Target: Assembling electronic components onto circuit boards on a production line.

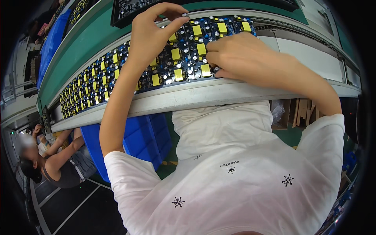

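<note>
Blue circuit boards (189, 51) with yellow block-shaped parts and small silver-topped cylinders lie side by side in a long row. My left hand (150, 35) is raised over the far edge of the row, thumb and forefinger pinched on a small silver-topped component (185, 15). Closer to me and to the right, my right hand (243, 55) is low over the boards, its fingers curled down beside a yellow block. What those fingers grip, if anything, is hidden beneath them.
A pale metal rail (188, 93) runs along the near side of the boards. Beyond them stands a black tray of parts (133, 8) on a green surface (84, 53). Blue bins (147, 137) are below the rail. Another person (64, 160) sits at the left; a chain track (297, 33) is at right.
</note>
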A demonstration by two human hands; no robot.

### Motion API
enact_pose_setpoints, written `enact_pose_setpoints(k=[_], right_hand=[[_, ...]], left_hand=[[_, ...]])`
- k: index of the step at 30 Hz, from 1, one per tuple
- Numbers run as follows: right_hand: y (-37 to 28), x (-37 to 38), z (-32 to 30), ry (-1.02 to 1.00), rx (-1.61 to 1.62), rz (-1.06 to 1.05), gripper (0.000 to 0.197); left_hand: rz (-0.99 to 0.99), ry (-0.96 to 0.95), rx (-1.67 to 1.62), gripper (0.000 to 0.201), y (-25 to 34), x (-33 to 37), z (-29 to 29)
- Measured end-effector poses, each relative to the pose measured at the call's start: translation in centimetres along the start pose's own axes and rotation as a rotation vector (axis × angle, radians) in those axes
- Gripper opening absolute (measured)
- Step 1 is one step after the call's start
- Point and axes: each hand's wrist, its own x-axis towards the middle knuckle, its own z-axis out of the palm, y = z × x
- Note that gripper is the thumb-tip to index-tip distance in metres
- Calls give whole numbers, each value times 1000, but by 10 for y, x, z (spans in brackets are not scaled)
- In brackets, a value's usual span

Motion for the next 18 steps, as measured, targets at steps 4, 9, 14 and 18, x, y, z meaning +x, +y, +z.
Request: enact_pose_setpoints(k=[4,9,14,18], right_hand=[[8,42,-63,-596,221,224,17],[121,70,-54,256,-41,162,26],[148,141,-20,132,-146,340,23],[172,139,-10,111,-66,196,23]], left_hand=[[-9,-10,-5,14,-24,-5,-2],[114,-60,39,16,-20,8,13],[107,-101,47,12,-4,17,32],[374,-196,230,9,11,29,57]])
